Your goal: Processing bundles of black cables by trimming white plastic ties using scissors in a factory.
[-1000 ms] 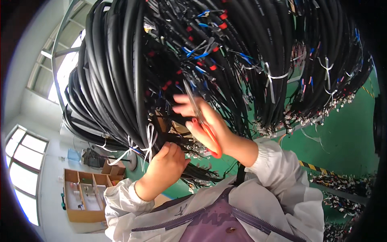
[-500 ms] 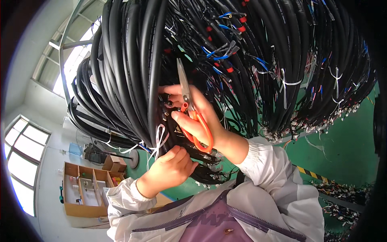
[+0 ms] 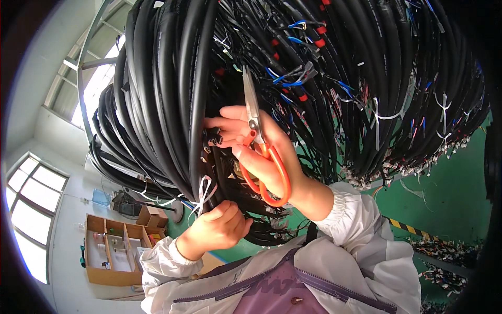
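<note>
Low on a hanging bundle of thick black cables, my left hand is closed round the cables just under a white tie. My right hand holds scissors with orange handles against its palm and thumb. Their blades are together and point up. The fingertips of that hand reach in beside the bundle, at some short black cable ends. What these fingers touch behind the cables is partly hidden.
More black cable bundles with white ties, red bands and blue wire ends hang to the right. A wooden compartment box stands at lower left by the windows. Yellow-black tape and a heap of wire ends lie at lower right.
My right hand and the scissors have shifted a little to the right, and its fingers have spread more. The left hand has stayed on the cables, slightly lower.
</note>
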Demonstrator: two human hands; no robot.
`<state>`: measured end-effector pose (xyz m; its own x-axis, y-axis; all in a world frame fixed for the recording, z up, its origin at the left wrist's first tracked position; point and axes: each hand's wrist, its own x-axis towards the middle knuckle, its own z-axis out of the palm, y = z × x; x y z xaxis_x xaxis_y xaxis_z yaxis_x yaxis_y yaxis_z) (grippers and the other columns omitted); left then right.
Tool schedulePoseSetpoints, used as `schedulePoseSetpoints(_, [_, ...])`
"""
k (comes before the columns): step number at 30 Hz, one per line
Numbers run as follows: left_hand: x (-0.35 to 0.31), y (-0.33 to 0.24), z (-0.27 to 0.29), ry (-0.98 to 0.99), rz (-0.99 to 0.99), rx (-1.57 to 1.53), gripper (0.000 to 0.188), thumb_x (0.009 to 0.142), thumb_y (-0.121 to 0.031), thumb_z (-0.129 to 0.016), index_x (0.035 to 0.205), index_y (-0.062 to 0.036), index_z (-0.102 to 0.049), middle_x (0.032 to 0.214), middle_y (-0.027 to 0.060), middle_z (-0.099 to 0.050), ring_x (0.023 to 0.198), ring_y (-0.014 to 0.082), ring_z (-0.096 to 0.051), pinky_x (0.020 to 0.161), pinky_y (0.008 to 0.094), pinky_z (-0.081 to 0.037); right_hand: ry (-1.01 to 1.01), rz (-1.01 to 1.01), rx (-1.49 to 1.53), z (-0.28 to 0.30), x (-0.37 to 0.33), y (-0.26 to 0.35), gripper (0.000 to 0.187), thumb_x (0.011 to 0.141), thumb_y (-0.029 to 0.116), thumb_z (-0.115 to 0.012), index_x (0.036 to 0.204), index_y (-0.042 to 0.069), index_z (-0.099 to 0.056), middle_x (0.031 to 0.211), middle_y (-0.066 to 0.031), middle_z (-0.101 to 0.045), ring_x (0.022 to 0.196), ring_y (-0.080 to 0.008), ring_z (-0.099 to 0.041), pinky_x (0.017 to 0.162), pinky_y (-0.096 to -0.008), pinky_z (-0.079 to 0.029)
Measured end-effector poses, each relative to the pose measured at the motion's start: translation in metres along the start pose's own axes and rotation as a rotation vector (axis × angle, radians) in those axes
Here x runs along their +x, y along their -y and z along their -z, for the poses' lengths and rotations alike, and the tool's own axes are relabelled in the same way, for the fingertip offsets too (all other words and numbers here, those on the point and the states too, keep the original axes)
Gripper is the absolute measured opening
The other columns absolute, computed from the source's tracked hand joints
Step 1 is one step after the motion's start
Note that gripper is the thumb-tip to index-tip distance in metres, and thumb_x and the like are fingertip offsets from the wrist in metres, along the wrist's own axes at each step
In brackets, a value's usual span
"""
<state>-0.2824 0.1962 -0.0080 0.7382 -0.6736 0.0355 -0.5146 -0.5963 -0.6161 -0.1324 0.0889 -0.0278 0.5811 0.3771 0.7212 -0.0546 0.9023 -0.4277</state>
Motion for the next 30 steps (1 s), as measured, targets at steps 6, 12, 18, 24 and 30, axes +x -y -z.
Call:
schedulePoseSetpoints(6, [-0.004,0.002,-0.004,0.021,-0.007,0.018,0.015,0.068,-0.018,-0.065,0.060,-0.0074,-0.058,0.065,0.0021,-0.056,0.071,0.0159,-0.056,0.078,0.0280,-0.043,-0.048,-0.002,0.051,-0.005,0.005,0.000,0.045,0.084,-0.002,-0.052,0.127,-0.002,-0.035,0.115,-0.0158,-0.052,0.099,-0.0178,-0.054,0.089,-0.0302,-0.044])
schedulePoseSetpoints(12, [-0.003,0.006,-0.009,0.016,-0.024,0.031,0.016,0.070,-0.019,-0.064,0.061,-0.0068,-0.059,0.066,0.0022,-0.057,0.074,0.0160,-0.056,0.080,0.0282,-0.043,-0.093,0.046,-0.064,-0.004,0.010,-0.004,0.045,0.084,-0.001,-0.059,0.123,0.002,-0.038,0.108,-0.0117,-0.055,0.087,-0.0127,-0.054,0.081,-0.0265,-0.046])
schedulePoseSetpoints(18, [-0.004,0.006,-0.013,-0.001,-0.025,0.040,0.016,0.069,-0.020,-0.064,0.061,-0.0065,-0.059,0.067,0.0022,-0.058,0.074,0.0162,-0.056,0.080,0.0283,-0.043,-0.092,0.126,-0.315,-0.001,0.012,-0.004,0.045,0.084,-0.002,-0.056,0.123,-0.001,-0.034,0.103,-0.0166,-0.059,0.089,-0.0189,-0.059,0.082,-0.0302,-0.047])
schedulePoseSetpoints(24, [-0.003,0.009,-0.024,-0.061,-0.039,0.083,0.020,0.072,-0.022,-0.062,0.059,-0.0084,-0.057,0.063,0.0010,-0.055,0.073,0.0164,-0.055,0.083,0.0284,-0.039,-0.095,0.118,-0.257,0.000,0.014,0.001,0.045,0.084,-0.004,-0.056,0.122,-0.001,-0.034,0.099,-0.0180,-0.060,0.087,-0.0206,-0.061,0.081,-0.0318,-0.049])
schedulePoseSetpoints(30, [-0.002,0.009,-0.035,-0.082,-0.024,0.094,0.020,0.073,-0.022,-0.062,0.059,-0.0088,-0.057,0.062,0.0003,-0.055,0.072,0.0161,-0.054,0.084,0.0278,-0.038,-0.111,0.083,-0.276,0.002,0.016,0.007,0.044,0.082,-0.002,-0.060,0.119,-0.002,-0.036,0.093,-0.0161,-0.060,0.081,-0.0200,-0.061,0.075,-0.0295,-0.050])
